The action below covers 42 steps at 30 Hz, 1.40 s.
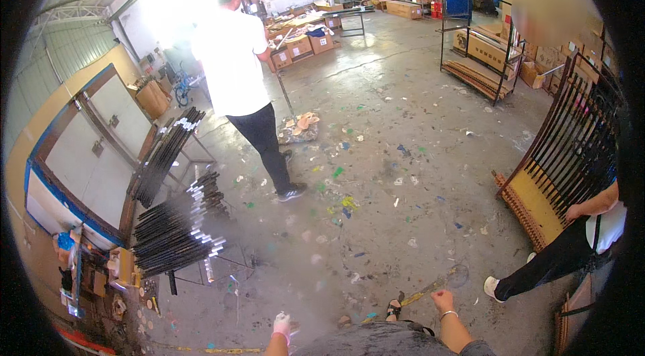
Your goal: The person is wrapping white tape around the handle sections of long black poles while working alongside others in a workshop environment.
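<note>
My left hand (282, 323), in a pale glove with a pink band at its wrist, is low in the view over the grey floor (316, 302). Its fingers look curled, and I see nothing in them. To the right, my right hand (441, 300) is bare, with a light band round the wrist. It is closed in a loose fist with no object showing. A yellow strip (420, 293) on the floor is nearest to it, beside my sandalled foot (394, 309). Neither hand touches anything I can make out.
Bundles of dark rods (178, 235) rest on stands at left. A person in a white shirt (232, 54) stands ahead by a debris pile (299, 127). Another person's hand (573, 212) touches a rack of dark rods (564, 148). A metal frame (477, 47) stands far right.
</note>
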### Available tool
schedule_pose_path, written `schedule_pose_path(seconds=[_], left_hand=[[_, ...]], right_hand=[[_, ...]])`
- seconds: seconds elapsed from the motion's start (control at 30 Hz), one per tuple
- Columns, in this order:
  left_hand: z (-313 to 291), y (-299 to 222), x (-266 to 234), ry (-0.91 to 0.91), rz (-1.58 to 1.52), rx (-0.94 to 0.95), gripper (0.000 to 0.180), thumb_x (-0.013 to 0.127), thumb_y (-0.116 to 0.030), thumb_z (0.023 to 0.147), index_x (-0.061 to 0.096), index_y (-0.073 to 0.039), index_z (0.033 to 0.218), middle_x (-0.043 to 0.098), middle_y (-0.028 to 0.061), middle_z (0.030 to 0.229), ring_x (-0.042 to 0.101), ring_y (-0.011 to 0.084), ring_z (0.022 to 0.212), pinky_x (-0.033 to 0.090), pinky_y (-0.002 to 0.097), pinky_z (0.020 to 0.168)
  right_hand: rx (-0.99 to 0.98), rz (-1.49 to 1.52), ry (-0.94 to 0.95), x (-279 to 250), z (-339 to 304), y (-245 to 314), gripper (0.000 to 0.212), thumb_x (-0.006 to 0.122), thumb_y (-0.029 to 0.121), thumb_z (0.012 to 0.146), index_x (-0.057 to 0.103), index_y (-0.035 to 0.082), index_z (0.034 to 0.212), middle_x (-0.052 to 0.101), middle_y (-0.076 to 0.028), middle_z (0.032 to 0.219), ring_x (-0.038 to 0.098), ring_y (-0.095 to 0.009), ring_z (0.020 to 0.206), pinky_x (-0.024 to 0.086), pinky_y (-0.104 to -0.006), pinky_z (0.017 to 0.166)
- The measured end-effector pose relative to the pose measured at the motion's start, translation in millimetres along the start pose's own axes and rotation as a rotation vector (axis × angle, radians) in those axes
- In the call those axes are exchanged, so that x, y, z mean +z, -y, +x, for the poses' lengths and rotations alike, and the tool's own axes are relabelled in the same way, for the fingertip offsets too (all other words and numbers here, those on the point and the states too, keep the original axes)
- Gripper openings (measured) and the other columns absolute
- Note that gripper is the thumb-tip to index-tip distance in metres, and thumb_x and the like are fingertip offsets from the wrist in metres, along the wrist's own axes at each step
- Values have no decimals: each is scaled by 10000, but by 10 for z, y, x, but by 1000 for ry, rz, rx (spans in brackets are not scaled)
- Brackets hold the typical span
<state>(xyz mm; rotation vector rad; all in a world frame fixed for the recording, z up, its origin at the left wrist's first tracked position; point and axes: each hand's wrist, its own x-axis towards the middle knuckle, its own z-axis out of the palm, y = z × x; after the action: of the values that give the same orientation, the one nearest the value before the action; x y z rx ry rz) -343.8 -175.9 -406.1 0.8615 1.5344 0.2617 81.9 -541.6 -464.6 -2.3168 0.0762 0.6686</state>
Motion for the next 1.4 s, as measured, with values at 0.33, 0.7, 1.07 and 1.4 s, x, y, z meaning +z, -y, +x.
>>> schedule_pose_path(seconds=[0.33, 0.7, 1.07, 1.4], left_hand=[[241, -49, 404, 283, 159, -195, 448, 481, -228, 934, 283, -42, 1291, 559, 306, 1109, 593, 454, 961, 472, 553, 834], [204, -45, 303, 251, 479, 21, 425, 525, -184, 900, 389, 55, 1224, 625, 248, 961, 657, 374, 802, 552, 465, 662], [50, -147, 639, 308, 232, -138, 444, 509, -202, 911, 369, 48, 1250, 591, 322, 1012, 619, 451, 904, 531, 509, 736], [322, 404, 224, 241, 296, -188, 434, 532, -214, 899, 410, 47, 1222, 626, 259, 982, 654, 368, 828, 545, 457, 685]], right_hand=[[159, -631, 197, 31, -688, -1987, 367, 546, 363, 776, 665, 22, 717, 647, -100, 653, 625, -219, 673, 478, -345, 672], [368, 309, -103, 269, -402, -1749, 115, 640, 108, 788, 605, 17, 729, 495, -51, 521, 450, -178, 412, 328, -333, 363], [302, 239, -2, 55, -388, -1767, 165, 672, 166, 767, 608, 16, 742, 506, -40, 528, 446, -151, 402, 311, -304, 362], [583, 483, 65, -65, -952, -1486, 156, 598, 143, 816, 552, 48, 701, 480, -61, 527, 445, -183, 407, 313, -336, 356]])
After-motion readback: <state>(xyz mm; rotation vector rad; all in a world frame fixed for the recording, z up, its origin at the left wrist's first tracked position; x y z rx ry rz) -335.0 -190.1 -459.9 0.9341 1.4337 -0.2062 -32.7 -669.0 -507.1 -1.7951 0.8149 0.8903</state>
